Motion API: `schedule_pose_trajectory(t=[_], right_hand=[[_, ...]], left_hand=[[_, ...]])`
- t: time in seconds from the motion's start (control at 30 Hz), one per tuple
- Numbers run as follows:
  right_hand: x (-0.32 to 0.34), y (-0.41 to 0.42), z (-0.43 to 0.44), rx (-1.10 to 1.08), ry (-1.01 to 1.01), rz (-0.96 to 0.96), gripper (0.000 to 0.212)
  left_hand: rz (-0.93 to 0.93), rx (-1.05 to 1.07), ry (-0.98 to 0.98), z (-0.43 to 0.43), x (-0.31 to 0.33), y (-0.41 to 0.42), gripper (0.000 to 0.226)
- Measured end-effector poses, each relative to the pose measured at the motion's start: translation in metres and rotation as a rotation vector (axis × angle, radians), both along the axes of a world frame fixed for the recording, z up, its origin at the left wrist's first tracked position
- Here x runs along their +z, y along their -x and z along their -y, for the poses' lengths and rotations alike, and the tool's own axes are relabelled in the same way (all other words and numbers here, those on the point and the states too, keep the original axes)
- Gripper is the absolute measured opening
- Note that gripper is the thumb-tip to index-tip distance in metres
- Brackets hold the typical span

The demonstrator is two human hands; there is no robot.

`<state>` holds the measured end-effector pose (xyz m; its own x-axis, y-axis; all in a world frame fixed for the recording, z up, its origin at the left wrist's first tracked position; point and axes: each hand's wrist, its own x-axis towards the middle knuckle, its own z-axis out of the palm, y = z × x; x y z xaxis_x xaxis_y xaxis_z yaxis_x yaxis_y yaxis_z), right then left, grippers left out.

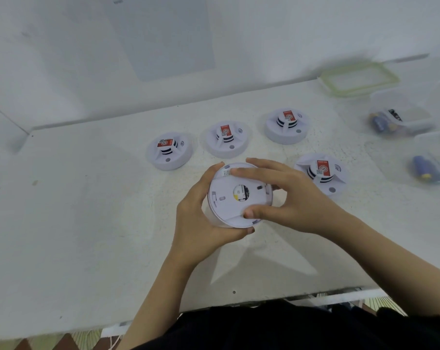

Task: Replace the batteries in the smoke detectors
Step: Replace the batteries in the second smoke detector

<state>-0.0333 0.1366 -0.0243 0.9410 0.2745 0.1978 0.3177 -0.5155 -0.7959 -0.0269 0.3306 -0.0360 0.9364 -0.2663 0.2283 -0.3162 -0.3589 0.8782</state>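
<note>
Head camera looks down on a white table (87, 210), where both hands hold one smoke detector (235, 198) over its middle, back plate up. The left hand (196, 223) has its grip curled round the left rim, thumb at the near edge. The right hand (297, 200) has its grip closed over the right side, fingers across the back plate. Three face-up detectors (225, 138) with red labels sit in a row behind, and a fourth detector (321, 173) lies just right of the right hand. At the far right a clear tub (415, 114) and a nearer tub (433, 145) hold what look like blue batteries (379, 123), though they are blurred. A green-rimmed lid (360, 77) lies behind them.
</note>
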Motion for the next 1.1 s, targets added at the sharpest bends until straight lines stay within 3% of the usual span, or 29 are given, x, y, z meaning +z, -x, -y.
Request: schedule_pose_trajectory(t=[0.5,0.77,1.1], right_hand=[[0.012,0.001,0.013,0.146,-0.191,-0.135,0.063],[0.022,0.007,0.027,0.003,0.080,0.101,0.068],[0.028,0.008,0.029,-0.066,0.104,0.211,0.060]], left_hand=[[-0.018,-0.115,0.090,0.006,0.013,0.000,0.091],[-0.021,-0.146,0.063,0.012,0.017,-0.002,0.095],[0.062,-0.158,0.059,0.026,0.028,-0.003,0.090]])
